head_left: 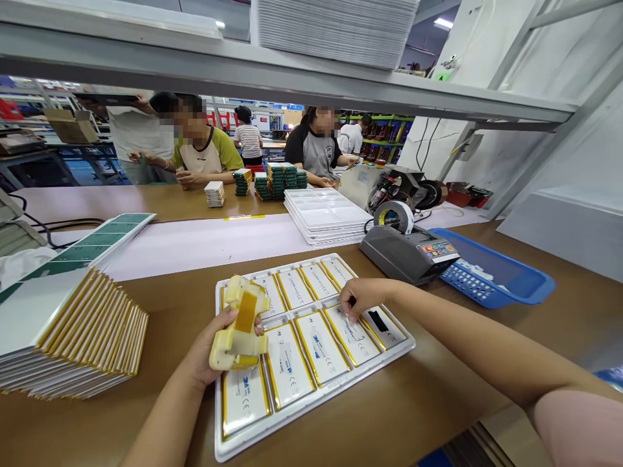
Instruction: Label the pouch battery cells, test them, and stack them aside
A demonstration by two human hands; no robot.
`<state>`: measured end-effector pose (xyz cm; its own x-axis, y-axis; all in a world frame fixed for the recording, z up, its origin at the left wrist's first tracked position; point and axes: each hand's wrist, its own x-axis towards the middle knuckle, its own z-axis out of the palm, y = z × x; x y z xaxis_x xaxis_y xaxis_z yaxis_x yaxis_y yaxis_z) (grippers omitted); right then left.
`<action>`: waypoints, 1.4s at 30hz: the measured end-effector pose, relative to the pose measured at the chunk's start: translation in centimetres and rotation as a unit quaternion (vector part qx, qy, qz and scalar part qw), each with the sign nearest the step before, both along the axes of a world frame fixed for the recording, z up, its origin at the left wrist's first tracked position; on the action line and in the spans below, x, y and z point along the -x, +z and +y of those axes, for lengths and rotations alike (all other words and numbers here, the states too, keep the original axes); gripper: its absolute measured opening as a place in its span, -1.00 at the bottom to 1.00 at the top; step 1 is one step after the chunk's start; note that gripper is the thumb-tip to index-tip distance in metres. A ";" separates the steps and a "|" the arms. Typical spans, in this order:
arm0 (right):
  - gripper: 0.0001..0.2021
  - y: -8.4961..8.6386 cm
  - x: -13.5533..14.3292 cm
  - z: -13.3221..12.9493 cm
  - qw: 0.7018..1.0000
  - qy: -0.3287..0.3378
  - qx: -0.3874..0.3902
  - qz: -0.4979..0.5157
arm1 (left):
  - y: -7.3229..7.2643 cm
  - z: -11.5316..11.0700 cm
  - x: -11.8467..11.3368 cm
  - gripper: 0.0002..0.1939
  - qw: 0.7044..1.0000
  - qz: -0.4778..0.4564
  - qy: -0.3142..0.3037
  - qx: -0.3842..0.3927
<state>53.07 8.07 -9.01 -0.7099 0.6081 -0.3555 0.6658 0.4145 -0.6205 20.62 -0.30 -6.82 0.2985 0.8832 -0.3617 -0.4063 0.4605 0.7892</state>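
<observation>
Tray (321, 394), white, sits in front of you with flat white packs (291, 383) edged in yellow, in two rows. Rightmost near-row pack carries a black strip (378, 320); looks like the only one that far along. Other near-row packs lack it, some showing blue 3M print. Far row shows no black where visible, so most of the tray looks left to do; far-left corner can't be judged, since your yellow block (238, 340) covers it.

Left hand (210, 350): fingers wrapped round that block, held up over the tray's left end. Right hand (370, 297): fingers curled, tips bunched at the pack just left of the black-strip one; can't tell if you've pinched a bit of film or only touch the surface.

Around you: tall leaning stack of packs (100, 331) to the left, green-panelled tray (109, 235) behind it. Stacked white trays (316, 227) at the far side; grey tape dispenser (396, 253) far right, near the tray; blue basket (530, 295) with white scraps right of that. Two co-workers (199, 149) across the bench, by small green stacks (277, 181). Shelf beam (292, 81) crosses overhead. Your right arm spans the tray's right side.
</observation>
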 end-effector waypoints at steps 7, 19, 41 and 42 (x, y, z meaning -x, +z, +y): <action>-0.80 -0.8 -0.4 0.0 0.996 -0.032 -0.068 0.048 | -0.4 0.1 0.2 -0.78 1.000 0.000 -0.015 -0.006; -0.78 -0.4 -0.4 -0.4 1.000 0.000 -0.005 0.024 | -0.2 -0.1 0.1 -0.79 1.000 -0.006 0.009 0.013; -0.87 0.6 6.8 -2.0 0.997 0.054 -0.062 0.009 | -0.4 -0.1 0.1 -0.74 0.999 -0.040 -0.019 -0.020; -0.87 0.7 6.7 -1.9 0.996 0.053 -0.073 0.009 | -0.4 -0.1 0.1 -0.74 0.999 -0.039 -0.017 -0.014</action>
<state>46.42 6.22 -8.30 -0.7780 0.5744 -0.2545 0.6027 0.5682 -0.5603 20.47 -0.43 -7.23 0.3556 0.8816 -0.3104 -0.4518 0.4529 0.7686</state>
